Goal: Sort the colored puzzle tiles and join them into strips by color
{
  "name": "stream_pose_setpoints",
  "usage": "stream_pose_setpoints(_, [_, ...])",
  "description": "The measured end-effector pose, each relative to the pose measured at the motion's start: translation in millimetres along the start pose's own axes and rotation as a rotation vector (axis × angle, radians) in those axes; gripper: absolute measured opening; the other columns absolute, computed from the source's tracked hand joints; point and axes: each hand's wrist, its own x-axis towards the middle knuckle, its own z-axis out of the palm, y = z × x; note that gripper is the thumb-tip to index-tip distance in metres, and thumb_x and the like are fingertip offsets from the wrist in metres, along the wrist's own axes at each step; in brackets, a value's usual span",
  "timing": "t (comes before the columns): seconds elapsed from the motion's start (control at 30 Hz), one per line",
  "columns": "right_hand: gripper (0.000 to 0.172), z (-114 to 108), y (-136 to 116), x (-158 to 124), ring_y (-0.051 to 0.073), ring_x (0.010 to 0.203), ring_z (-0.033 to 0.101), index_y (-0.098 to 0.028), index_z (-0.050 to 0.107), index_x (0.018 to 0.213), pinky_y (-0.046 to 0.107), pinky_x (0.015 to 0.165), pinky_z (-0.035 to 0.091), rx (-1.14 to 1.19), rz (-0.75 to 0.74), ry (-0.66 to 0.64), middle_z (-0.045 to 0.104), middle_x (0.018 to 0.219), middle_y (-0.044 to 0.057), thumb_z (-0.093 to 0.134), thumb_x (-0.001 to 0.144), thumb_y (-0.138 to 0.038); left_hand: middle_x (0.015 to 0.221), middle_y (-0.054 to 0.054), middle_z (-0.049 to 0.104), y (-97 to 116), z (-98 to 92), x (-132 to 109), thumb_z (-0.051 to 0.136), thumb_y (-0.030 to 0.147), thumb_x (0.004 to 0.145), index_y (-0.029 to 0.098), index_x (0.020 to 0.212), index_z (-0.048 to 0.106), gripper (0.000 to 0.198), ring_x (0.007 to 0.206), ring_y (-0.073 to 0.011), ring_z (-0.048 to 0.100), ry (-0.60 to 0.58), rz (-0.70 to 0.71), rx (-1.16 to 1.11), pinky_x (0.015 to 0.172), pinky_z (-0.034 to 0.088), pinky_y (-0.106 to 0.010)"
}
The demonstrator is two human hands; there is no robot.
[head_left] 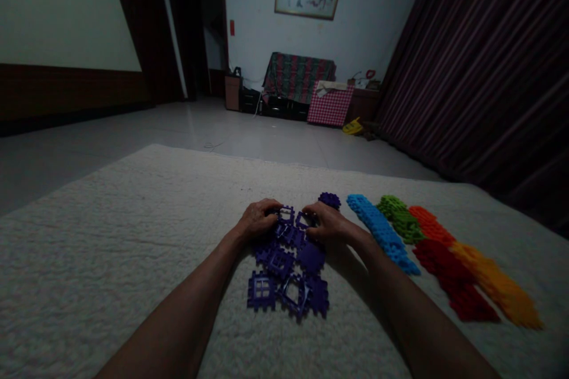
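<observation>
I have both bare hands at the far side of a loose heap of purple interlocking plastic pieces [281, 262], which lies on a cream textured mat [133, 219]. Reading the heap as a clock, with 12 pointing away from me, the left hand [260, 219] sits at 11 o'clock, its fingers and thumb closed on the edge of a purple open frame [292, 215]. The right hand [326, 222] sits at 1 o'clock, thumb and forefinger pinching a second purple frame [299, 221]. The two frames stand side by side, close together; from here I can't tell whether their edges touch.

Within the heap I see a plain square panel [311, 256] toward 2 o'clock, a four-pane window piece [261, 291] between 7 and 8, and a wide-holed piece [299, 310] near 6. A small purple cluster [329, 199] sits at 1 o'clock, just beyond my right hand.

Well apart from those, toward 2 o'clock, I have a long blue row [380, 231] with a green row [400, 218] beside it. An orange row [429, 225] lies between 2 and 3; at 3 o'clock are a dark red row [453, 278] and, farther out, a yellow row [498, 284].
</observation>
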Motion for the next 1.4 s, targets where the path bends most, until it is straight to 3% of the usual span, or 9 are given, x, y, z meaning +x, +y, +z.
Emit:
stream_pose_setpoints(0.17, [0.045, -13, 4, 4, 0.023, 0.097, 0.060, -0.021, 0.065, 0.113, 0.036, 0.089, 0.048, -0.015, 0.000, 0.060, 0.064, 0.107, 0.007, 0.064, 0.068, -0.019, 0.116, -0.003, 0.071, -2, 1.3, 0, 0.053, 0.015, 0.075, 0.023, 0.108, 0.072, 0.039, 0.111, -0.0186, 0.062, 0.003, 0.020, -0.021, 0.104, 0.045, -0.033])
stream_pose_setpoints(0.4, [0.054, -26, 44, 15, 0.029, 0.110, 0.056, -0.019, 0.060, 0.119, 0.042, 0.098, 0.045, -0.115, 0.128, 0.447, 0.059, 0.113, 0.013, 0.055, 0.065, -0.015, 0.120, -0.003, 0.070, -5, 3.0, 1, 0.054, 0.016, 0.075, 0.024, 0.107, 0.072, 0.038, 0.116, -0.0195, 0.061, 0.013, -0.009, -0.017, 0.107, 0.043, -0.035])
stream_pose_setpoints(0.77, [0.058, -12, 65, 14, 0.031, 0.112, 0.055, -0.017, 0.062, 0.117, 0.045, 0.101, 0.045, -0.096, 0.159, 0.456, 0.060, 0.117, 0.015, 0.052, 0.060, -0.011, 0.119, -0.004, 0.069, -6, 2.9, 1, 0.053, 0.015, 0.075, 0.023, 0.105, 0.072, 0.037, 0.115, -0.0189, 0.061, 0.013, 0.023, 0.006, 0.107, 0.044, -0.033])
stream_pose_setpoints(0.97, [0.051, -10, 40, 12, 0.026, 0.113, 0.056, -0.017, 0.064, 0.110, 0.041, 0.102, 0.043, -0.046, 0.035, 0.569, 0.061, 0.114, 0.012, 0.047, 0.062, -0.010, 0.118, -0.004, 0.070, -3, 1.2, 0, 0.054, 0.016, 0.074, 0.022, 0.107, 0.072, 0.038, 0.112, -0.0194, 0.063, 0.018, 0.012, -0.002, 0.104, 0.046, -0.032])
stream_pose_setpoints(1.13, [0.038, 15, -4, 1, 0.021, 0.090, 0.063, -0.018, 0.065, 0.103, 0.033, 0.079, 0.052, 0.135, 0.002, 0.472, 0.066, 0.100, 0.008, 0.047, 0.071, -0.014, 0.121, -0.006, 0.069, 0, 0.1, 0, 0.057, 0.017, 0.074, 0.019, 0.112, 0.071, 0.041, 0.115, -0.0224, 0.062, 0.034, -0.068, 0.016, 0.106, 0.045, -0.034])
stream_pose_setpoints(1.2, [0.035, 24, -17, -1, 0.020, 0.089, 0.063, -0.018, 0.065, 0.102, 0.031, 0.075, 0.053, 0.154, -0.047, 0.450, 0.067, 0.098, 0.008, 0.047, 0.072, -0.014, 0.124, -0.007, 0.068, -1, 0.7, 0, 0.057, 0.016, 0.075, 0.018, 0.116, 0.069, 0.044, 0.117, -0.0226, 0.061, 0.036, -0.067, -0.021, 0.107, 0.044, -0.034])
stream_pose_setpoints(1.33, [0.033, 28, -23, 0, 0.022, 0.096, 0.063, -0.018, 0.065, 0.099, 0.035, 0.085, 0.051, 0.101, -0.179, 0.530, 0.068, 0.099, 0.009, 0.047, 0.071, -0.011, 0.123, -0.007, 0.069, -5, 2.4, 0, 0.058, 0.014, 0.073, 0.017, 0.119, 0.067, 0.048, 0.113, -0.0224, 0.063, 0.034, -0.058, -0.108, 0.104, 0.046, -0.035])
stream_pose_setpoints(1.4, [0.031, 23, -19, 1, 0.021, 0.092, 0.064, -0.019, 0.065, 0.095, 0.034, 0.083, 0.051, 0.082, -0.193, 0.554, 0.069, 0.096, 0.008, 0.047, 0.071, -0.010, 0.121, -0.007, 0.069, -5, 2.6, 0, 0.058, 0.014, 0.072, 0.017, 0.119, 0.068, 0.048, 0.111, -0.0225, 0.064, 0.027, -0.062, -0.107, 0.103, 0.047, -0.035])
